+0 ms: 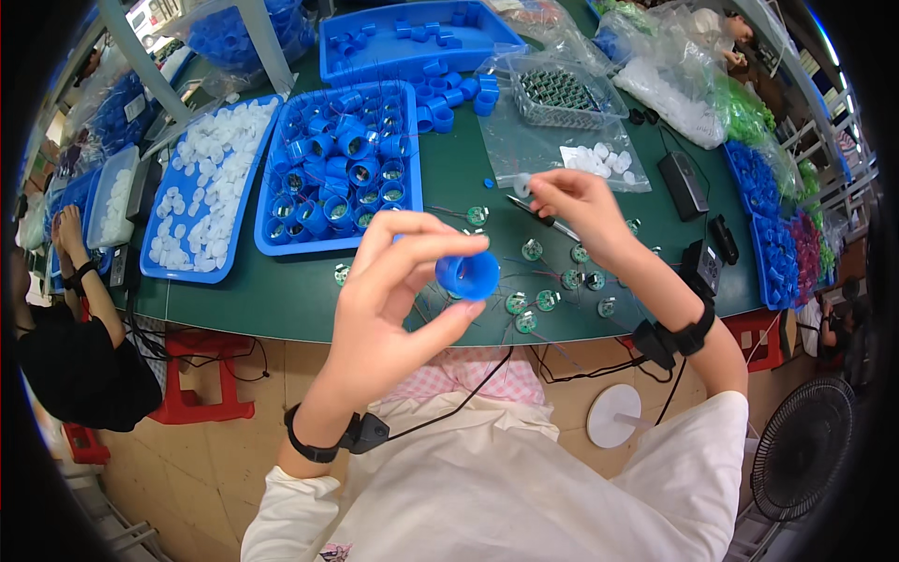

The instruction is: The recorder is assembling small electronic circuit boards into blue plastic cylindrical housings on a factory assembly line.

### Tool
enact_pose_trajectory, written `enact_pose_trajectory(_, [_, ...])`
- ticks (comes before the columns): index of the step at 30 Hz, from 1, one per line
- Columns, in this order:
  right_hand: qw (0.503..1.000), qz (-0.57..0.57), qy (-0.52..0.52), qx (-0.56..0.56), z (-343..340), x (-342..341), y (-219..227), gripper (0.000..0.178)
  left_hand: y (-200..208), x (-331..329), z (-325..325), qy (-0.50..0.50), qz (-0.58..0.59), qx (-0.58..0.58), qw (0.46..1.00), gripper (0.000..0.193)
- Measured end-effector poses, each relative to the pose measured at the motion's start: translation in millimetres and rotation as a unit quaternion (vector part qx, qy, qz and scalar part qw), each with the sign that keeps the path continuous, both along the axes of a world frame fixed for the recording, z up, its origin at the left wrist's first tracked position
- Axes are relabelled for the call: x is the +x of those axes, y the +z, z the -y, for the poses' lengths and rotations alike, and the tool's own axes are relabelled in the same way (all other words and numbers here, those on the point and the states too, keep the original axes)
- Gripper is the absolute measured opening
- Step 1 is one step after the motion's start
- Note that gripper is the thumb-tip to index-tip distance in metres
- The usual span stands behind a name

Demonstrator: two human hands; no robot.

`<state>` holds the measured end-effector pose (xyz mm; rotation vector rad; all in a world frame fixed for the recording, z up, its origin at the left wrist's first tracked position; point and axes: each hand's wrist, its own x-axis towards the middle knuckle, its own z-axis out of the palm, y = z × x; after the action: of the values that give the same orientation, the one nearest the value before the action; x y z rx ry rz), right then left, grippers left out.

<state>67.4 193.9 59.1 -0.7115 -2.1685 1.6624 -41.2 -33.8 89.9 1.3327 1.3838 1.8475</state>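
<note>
My left hand [379,290] pinches a small blue plastic cup [471,275] between thumb and fingers, its open side turned partly toward me. In my right hand [582,208], thumb and fingertips hold a small translucent white disc [523,184], up and to the right of the cup. Below the right hand, a dark pen-like tool with a metal shaft [565,229] lies on the green table [449,169]. Several small round green circuit boards [547,300] with thin wires are spread on the table near both hands; some are partly hidden by the left hand.
To the left stand a blue tray [261,211] of cups with boards inside and a blue tray [153,271] of white discs. Behind are another blue tray [393,67] and a clear box [573,119] of boards. A black adapter [684,185] stands right; a co-worker's hand [67,229] shows far left.
</note>
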Motion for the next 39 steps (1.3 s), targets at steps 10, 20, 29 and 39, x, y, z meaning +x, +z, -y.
enact_pose_trajectory(10, [0.968, -0.158, -0.009, 0.192, 108.7, 47.6, 61.7, 0.025, -16.3, 16.1, 5.8, -0.030, 0.035, 0.125, 0.991, 0.052])
enact_pose_trajectory(20, [0.909, -0.197, 0.020, 0.367, 122.0, 56.0, 58.2, 0.035, -13.1, 21.8, 14.3, -0.084, 0.095, 0.030, 0.992, 0.038])
enact_pose_trajectory(29, [0.922, -0.192, 0.055, 0.332, 130.4, 59.4, 60.6, 0.032, -9.2, 23.6, 15.3, -0.049, 0.053, 0.004, 0.997, 0.035])
enact_pose_trajectory(39, [0.977, -0.176, 0.106, 0.052, 137.3, 64.9, 39.7, 0.022, -5.2, 37.2, 17.4, 0.000, 0.056, 0.070, 0.996, 0.034])
